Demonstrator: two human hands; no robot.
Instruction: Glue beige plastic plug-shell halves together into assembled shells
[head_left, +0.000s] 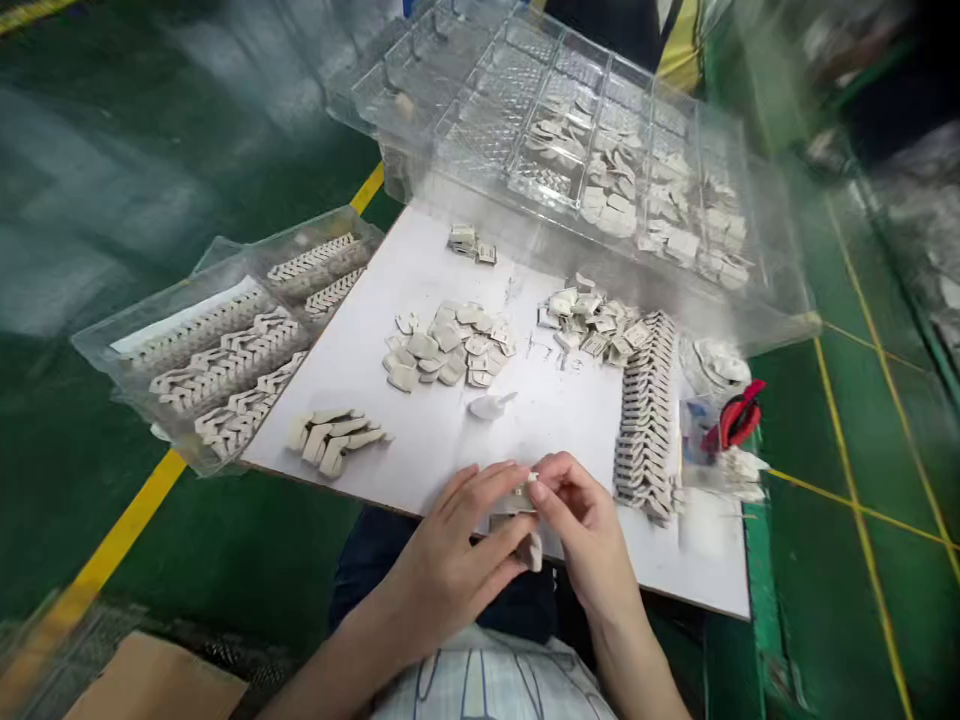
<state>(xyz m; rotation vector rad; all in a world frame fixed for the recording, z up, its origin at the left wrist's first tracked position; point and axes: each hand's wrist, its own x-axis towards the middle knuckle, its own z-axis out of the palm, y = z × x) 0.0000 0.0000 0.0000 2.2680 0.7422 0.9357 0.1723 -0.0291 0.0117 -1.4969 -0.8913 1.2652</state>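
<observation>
My left hand [461, 550] is closed around a beige plastic part [531, 550] near the front edge of the white board. Its lower end sticks out below my fingers. Thumb and fingertips of my right hand [585, 520] pinch at the top of that part, where a small beige piece [531, 478] shows between the two hands. How the pieces join is hidden by my fingers. Just beyond lies a whitish spoon-shaped piece [491, 405]. A few angled beige parts [337, 440] lie to the left, and a long stacked row of angled parts [645, 420] stands right of my right hand.
Loose flat caps [446, 345] and small clips [592, 318] lie in piles on the white board [420, 240]. A clear compartment tray [480, 110] holding parts overhangs the back. Another clear tray [97, 345] with rows of parts sits left. A red and black object [735, 415] lies right.
</observation>
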